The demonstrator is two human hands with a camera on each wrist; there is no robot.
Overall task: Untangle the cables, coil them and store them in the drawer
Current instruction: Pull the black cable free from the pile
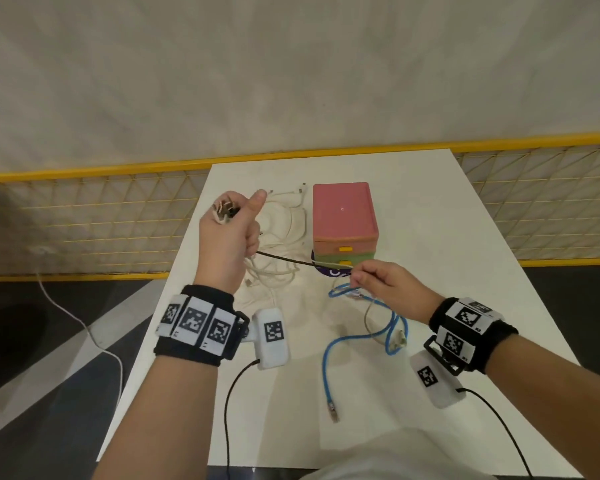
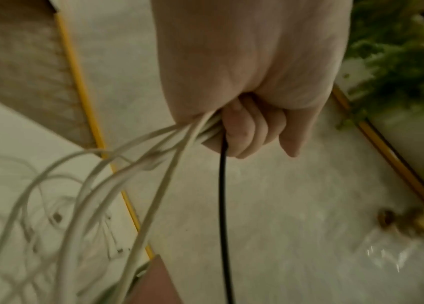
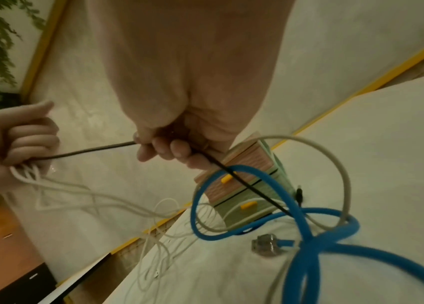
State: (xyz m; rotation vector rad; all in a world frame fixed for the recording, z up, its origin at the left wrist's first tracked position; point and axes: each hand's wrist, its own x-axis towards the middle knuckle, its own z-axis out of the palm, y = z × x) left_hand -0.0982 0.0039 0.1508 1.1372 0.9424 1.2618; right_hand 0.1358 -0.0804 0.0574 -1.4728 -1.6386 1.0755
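Note:
My left hand (image 1: 230, 226) is raised in a fist over the table's left side, gripping a bundle of white cables (image 2: 138, 170) and a thin black cable (image 2: 223, 205). The black cable (image 1: 284, 259) runs taut to my right hand (image 1: 371, 278), which pinches it in front of the drawer box (image 1: 343, 220). In the right wrist view the black cable (image 3: 88, 150) passes through the right hand's fingers (image 3: 177, 150) and down into a blue cable (image 3: 306, 242). The blue cable (image 1: 360, 334) and a grey cable (image 1: 369, 315) lie looped on the table. White cables (image 1: 284, 233) trail in a heap left of the box.
The drawer box is pink on top, green below, with yellow handles (image 1: 345, 250), both drawers closed. The white table (image 1: 447, 209) is bordered by a yellow mesh fence (image 1: 84, 216). A white cord (image 1: 80, 323) runs along the floor at left. Camera leads hang from both wrists.

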